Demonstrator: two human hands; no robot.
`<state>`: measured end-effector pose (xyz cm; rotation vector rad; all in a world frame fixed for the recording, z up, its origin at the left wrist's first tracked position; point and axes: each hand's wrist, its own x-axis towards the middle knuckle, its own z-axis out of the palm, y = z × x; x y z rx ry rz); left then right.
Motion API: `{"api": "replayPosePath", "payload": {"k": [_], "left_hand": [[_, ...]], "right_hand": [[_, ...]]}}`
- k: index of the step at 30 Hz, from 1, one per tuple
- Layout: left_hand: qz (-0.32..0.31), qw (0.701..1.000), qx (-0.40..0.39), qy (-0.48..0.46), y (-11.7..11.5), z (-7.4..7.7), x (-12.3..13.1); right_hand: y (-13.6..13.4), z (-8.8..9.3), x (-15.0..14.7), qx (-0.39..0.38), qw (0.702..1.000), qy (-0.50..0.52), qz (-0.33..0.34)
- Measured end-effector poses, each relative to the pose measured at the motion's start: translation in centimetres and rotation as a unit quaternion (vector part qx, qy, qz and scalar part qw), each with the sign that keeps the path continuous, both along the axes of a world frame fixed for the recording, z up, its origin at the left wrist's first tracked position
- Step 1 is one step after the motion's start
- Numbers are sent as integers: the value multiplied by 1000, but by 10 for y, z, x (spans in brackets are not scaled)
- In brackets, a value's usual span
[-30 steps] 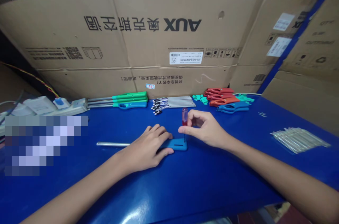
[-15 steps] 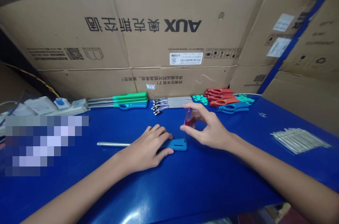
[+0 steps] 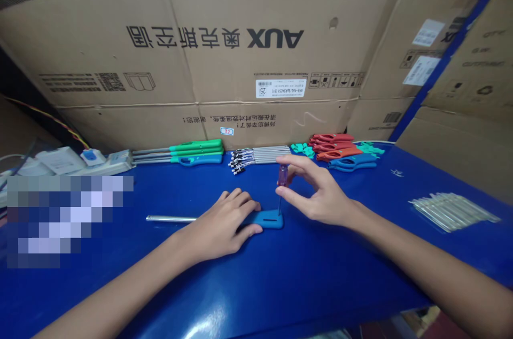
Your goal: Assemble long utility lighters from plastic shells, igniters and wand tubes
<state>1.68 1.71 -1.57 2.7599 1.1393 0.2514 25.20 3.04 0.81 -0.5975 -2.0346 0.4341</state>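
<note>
My left hand (image 3: 230, 224) is closed over a blue gas lighter (image 3: 269, 218) that lies flat on the blue table. The lighter's silver tube (image 3: 170, 218) sticks out to the left from under the hand, and much of its body is hidden there. My right hand (image 3: 316, 189) pinches the purple handle of a screwdriver (image 3: 283, 176) between thumb and fingers. The screwdriver stands nearly upright, its thin shaft reaching down to the right end of the lighter. Whether a screw sits under the tip I cannot tell.
Along the back lie green and blue lighters (image 3: 198, 149), metal tubes with wires (image 3: 266, 155), small turquoise parts (image 3: 303, 150) and red, orange and blue handle shells (image 3: 336, 149). Clear packets (image 3: 452, 212) lie at right. A power strip (image 3: 112, 162) is at left. Cardboard (image 3: 216, 71) walls the back.
The screwdriver's handle has turned and shifted slightly left, with my right fingers adjusting around it. My left hand and the lighter stay in place.
</note>
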Motion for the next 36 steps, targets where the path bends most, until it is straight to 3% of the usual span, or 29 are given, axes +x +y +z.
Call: {"api": "replayPosePath", "payload": {"k": [20, 26, 31, 36], "left_hand": [[0, 1000, -6, 4, 0, 0, 0], [-2, 1000, -3, 4, 0, -1, -1], [-4, 1000, 1, -1, 0, -1, -1], [0, 1000, -1, 6, 0, 0, 0]], "right_hand": [[2, -1, 1, 40, 999, -14, 13], [2, -1, 1, 78, 996, -26, -23], [1, -1, 2, 50, 998, -24, 12], [3, -3, 1, 67, 997, -25, -3]]}}
